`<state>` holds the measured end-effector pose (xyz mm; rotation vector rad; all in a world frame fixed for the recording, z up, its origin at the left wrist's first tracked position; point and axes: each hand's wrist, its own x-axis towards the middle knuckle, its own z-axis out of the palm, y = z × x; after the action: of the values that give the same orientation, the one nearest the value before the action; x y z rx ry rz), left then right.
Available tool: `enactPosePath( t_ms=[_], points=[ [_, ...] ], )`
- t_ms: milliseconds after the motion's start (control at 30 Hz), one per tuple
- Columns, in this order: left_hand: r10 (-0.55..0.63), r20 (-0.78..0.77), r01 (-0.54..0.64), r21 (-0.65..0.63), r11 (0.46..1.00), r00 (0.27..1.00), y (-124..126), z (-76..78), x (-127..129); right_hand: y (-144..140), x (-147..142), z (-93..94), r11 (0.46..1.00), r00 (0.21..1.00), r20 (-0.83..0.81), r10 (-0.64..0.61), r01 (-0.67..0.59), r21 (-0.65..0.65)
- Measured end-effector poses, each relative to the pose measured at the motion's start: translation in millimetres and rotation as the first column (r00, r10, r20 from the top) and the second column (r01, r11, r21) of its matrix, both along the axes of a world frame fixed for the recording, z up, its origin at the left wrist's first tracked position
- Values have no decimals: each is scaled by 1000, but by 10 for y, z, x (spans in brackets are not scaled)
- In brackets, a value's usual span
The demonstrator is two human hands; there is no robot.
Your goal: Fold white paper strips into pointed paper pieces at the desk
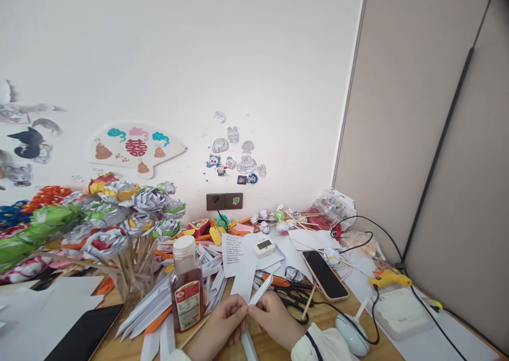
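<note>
A folded white paper strip (261,291) is pinched between my two hands at the front middle of the table. My left hand (227,318) is closed, its thumb and fingertips meeting the strip at the fold. My right hand (275,318) is closed on it from the other side, thumb against the paper. White paper also shows below the hands. Left of my left hand stands a bottle of reddish-brown liquid (186,287) with a white cap. Black-handled scissors (293,300) lie just beyond my right hand, beside a thin wooden stick (309,301).
Paper flowers on sticks (135,228) stand at left, near a black tablet-like slab (85,334). Folded paper strips (149,302) lie around the bottle. A white timer (264,247), a phone (325,275), a yellow glue gun (389,279) and its black cable occupy the right side.
</note>
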<state>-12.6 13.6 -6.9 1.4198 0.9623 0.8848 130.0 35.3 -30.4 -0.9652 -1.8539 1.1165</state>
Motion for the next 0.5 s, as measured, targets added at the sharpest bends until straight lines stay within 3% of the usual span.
enactPosePath(
  t_ms=[233,500],
  points=[
    [-8,-25,9,39,999,1000,9,-8,-13,-27,0,10,1000,1000,14,19,-19,15],
    [19,-65,-17,42,999,998,45,-56,-18,-11,0,67,987,978,-175,117,-134,-91]
  ],
)
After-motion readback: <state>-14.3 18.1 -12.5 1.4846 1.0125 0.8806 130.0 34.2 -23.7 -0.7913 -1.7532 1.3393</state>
